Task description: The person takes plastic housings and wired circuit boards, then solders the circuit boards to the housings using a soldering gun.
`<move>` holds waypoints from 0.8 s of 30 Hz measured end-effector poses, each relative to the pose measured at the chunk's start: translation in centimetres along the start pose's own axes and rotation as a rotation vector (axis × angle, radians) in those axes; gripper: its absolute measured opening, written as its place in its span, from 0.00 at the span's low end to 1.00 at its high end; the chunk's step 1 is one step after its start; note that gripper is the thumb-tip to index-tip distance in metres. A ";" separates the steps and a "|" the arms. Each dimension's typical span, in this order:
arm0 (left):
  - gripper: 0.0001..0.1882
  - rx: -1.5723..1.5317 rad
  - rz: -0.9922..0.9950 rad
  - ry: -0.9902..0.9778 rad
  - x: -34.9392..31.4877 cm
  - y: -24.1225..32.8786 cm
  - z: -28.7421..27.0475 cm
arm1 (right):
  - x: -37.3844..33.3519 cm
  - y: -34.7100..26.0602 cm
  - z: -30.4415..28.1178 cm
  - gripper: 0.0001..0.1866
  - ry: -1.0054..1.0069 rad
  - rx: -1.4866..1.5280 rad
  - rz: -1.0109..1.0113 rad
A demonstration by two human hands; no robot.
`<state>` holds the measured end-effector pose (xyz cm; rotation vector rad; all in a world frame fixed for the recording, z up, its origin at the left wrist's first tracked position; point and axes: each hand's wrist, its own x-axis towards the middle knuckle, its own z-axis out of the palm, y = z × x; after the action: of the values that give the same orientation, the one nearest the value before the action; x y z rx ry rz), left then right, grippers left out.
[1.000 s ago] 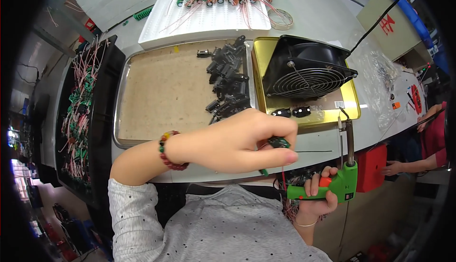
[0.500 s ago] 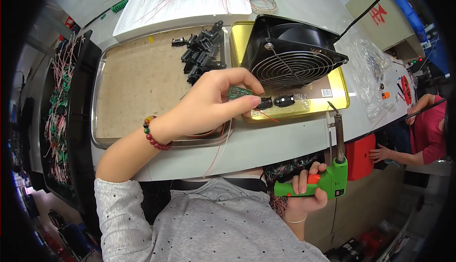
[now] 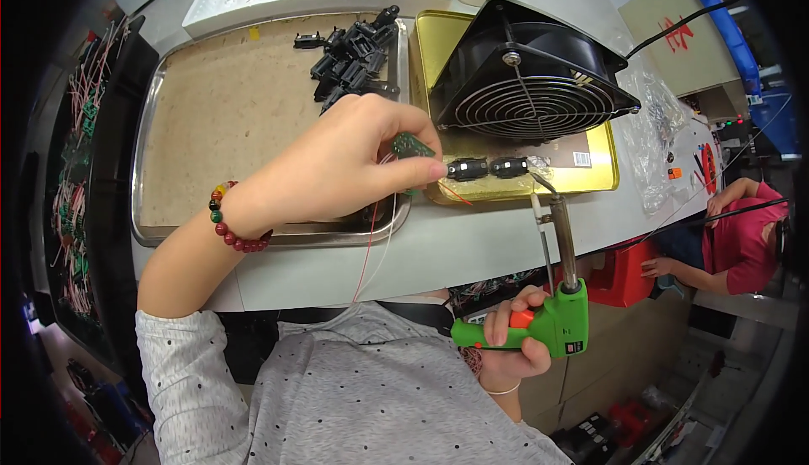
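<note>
Soldering gun [image 3: 552, 313] has risen toward black connectors [image 3: 489, 168] beside fan [image 3: 533, 86].

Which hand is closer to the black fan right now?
Left. The left hand reaches beside the fan; the right hand grips the green soldering gun below the table edge.

left hand [image 3: 337, 170]: reaches over the worktop [image 3: 472, 242], fingers [image 3: 413, 170] pinch a small green circuit board [image 3: 410, 145]; thin red and white wires [image 3: 371, 246] hang from it
right hand [image 3: 510, 343]: wrapped round the grip of a green soldering gun [image 3: 548, 322], below the worktop edge, tip up beside two black connectors [image 3: 487, 167]
connectors: lie on a gold tray [image 3: 590, 180], just right of the left fingertips
fan [image 3: 531, 77]: black, wire grille, tilted on the gold tray
steel tray [image 3: 152, 120]: brown liner, pile of black parts [image 3: 350, 52] at its far right corner
wrist: bead bracelet [image 3: 232, 225]
far right: another person in a red top [image 3: 742, 237]
</note>
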<state>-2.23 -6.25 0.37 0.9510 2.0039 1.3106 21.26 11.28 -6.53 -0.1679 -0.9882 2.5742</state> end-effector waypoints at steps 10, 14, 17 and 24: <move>0.10 -0.082 -0.079 0.118 1.1 0.7 1.2 | -0.1 -1.4 1.0 0.28 0.078 -0.085 0.062; 0.10 -0.080 -0.043 0.127 1.7 0.5 1.6 | 0.0 -1.5 2.3 0.28 0.194 -0.223 0.063; 0.10 -0.069 -0.051 0.124 2.2 1.0 2.1 | 0.1 -1.9 2.0 0.27 0.252 -0.259 0.071; 0.10 -0.087 -0.042 0.144 2.2 1.2 2.1 | 0.2 -1.7 2.1 0.25 0.178 -0.192 0.100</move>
<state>-1.56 -3.04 0.57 0.7904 2.0436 1.4665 21.09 11.15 -3.82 -0.5002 -1.1830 2.4959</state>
